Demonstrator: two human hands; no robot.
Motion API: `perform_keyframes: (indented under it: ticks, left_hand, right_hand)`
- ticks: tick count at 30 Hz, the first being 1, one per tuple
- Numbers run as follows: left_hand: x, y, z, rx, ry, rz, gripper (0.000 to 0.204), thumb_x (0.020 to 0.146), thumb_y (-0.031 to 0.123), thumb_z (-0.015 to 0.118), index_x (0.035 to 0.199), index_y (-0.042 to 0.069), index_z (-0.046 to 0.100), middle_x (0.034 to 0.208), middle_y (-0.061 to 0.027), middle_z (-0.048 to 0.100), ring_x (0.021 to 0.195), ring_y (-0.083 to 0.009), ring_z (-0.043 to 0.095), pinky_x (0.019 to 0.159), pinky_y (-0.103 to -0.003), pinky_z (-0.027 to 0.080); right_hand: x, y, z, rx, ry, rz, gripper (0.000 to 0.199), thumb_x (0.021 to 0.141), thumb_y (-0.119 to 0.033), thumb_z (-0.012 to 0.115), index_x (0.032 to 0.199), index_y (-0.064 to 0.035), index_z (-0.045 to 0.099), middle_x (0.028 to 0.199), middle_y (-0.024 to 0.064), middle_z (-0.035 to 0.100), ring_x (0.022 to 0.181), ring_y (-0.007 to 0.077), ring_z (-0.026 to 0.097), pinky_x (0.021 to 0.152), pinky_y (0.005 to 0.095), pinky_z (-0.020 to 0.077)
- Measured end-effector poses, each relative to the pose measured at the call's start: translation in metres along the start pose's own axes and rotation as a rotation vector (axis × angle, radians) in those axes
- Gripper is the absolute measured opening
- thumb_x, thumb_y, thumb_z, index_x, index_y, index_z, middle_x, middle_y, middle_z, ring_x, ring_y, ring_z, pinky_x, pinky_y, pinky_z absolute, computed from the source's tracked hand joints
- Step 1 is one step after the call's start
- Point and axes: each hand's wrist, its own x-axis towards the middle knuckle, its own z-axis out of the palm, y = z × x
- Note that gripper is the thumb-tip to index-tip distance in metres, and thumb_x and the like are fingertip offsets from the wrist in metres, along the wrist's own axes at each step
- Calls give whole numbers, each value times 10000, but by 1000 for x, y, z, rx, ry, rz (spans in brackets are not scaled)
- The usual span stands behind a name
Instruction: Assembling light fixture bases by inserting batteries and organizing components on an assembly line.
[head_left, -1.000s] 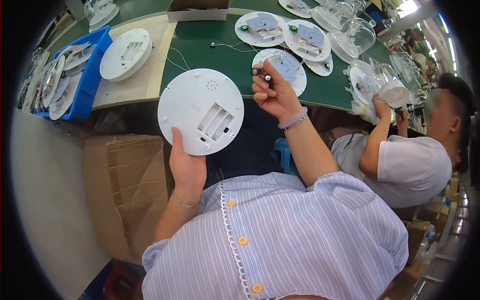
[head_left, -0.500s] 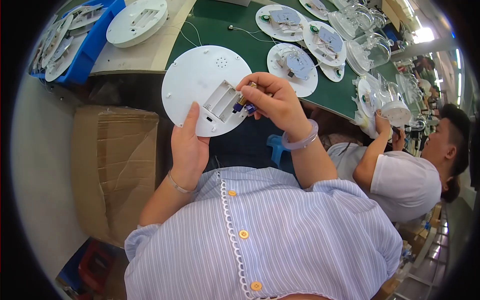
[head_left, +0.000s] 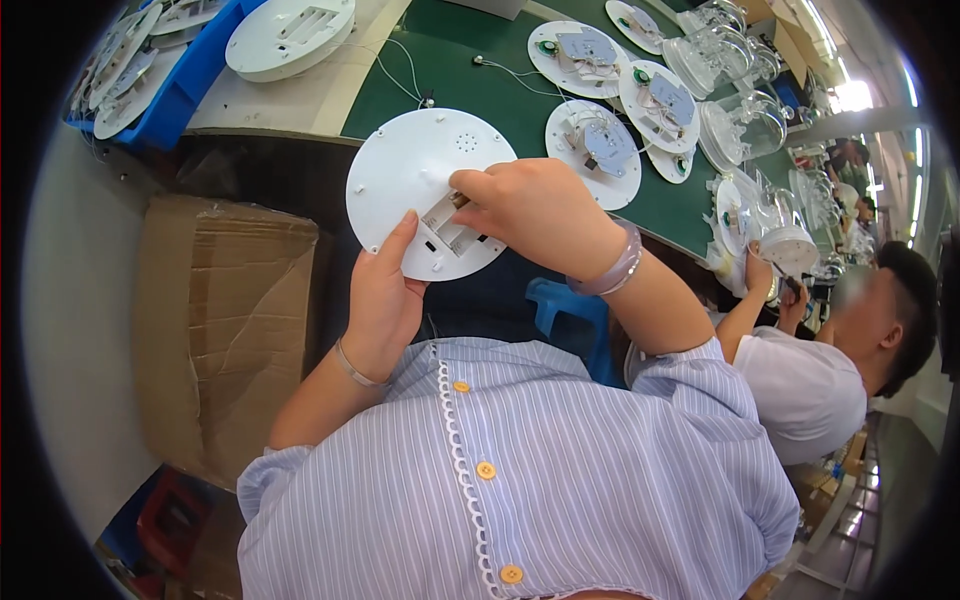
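A round white plastic base (head_left: 400, 165) is held up in front of me, its battery compartment (head_left: 440, 222) facing me. My left hand (head_left: 385, 290) grips its lower left rim, thumb on the face and fingers behind. Over the compartment, my right hand (head_left: 540, 215) pinches a battery (head_left: 459, 199) at the upper part of the slots. Most of that battery is hidden by my fingers; whether other batteries are in the palm I cannot see. Near the compartment's lower end is a small black switch (head_left: 431, 245).
Several white discs with circuit boards (head_left: 590, 60) and clear domes (head_left: 745, 125) lie on the green table (head_left: 470, 95). A blue bin (head_left: 190, 95) of discs and another white base (head_left: 290, 40) are at left. Below are a cardboard box (head_left: 225, 340) and blue stool (head_left: 570, 305). A co-worker (head_left: 800, 390) sits right.
My right hand has moved in over the compartment, bringing a battery to the slots. The batteries seen in its fingers before are mostly covered now. The base has shifted slightly right.
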Motion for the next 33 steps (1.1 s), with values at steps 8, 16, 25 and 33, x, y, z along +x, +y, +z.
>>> perform_keyframes:
  ticks: [8, 16, 25, 33]
  left_hand:
    - [5, 4, 0, 29, -19, -42, 339, 834, 143, 480, 1144, 31, 401, 1087, -91, 503, 975, -186, 519, 802, -311, 452]
    - [5, 7, -3, -34, 17, -26, 356, 825, 141, 494, 1147, 30, 392, 1088, -100, 500, 985, -188, 516, 806, -304, 453]
    - [12, 3, -11, -10, -122, 162, 408, 820, 130, 489, 1191, 28, 354, 1145, -91, 459, 1055, -192, 454, 886, -320, 380]
    - [9, 2, -9, 19, -149, 169, 408, 821, 116, 486, 1192, 15, 351, 1157, -92, 448, 1062, -186, 443, 900, -309, 357]
  right_hand:
    - [-1, 5, 0, -237, 1, -64, 193, 719, -143, 552, 908, -103, 551, 639, 54, 562, 574, 207, 565, 472, 287, 431]
    - [-7, 16, -26, 374, 252, 114, 176, 715, -204, 617, 806, -55, 595, 648, 79, 529, 583, 192, 535, 518, 275, 419]
    - [-29, 41, 2, 1198, 538, 314, 148, 809, -76, 489, 930, -34, 414, 721, 38, 499, 636, 67, 481, 572, 183, 396]
    - [-27, 33, 5, 1205, 300, 534, 336, 729, -252, 607, 925, -39, 436, 729, -9, 443, 625, 49, 405, 554, 178, 364]
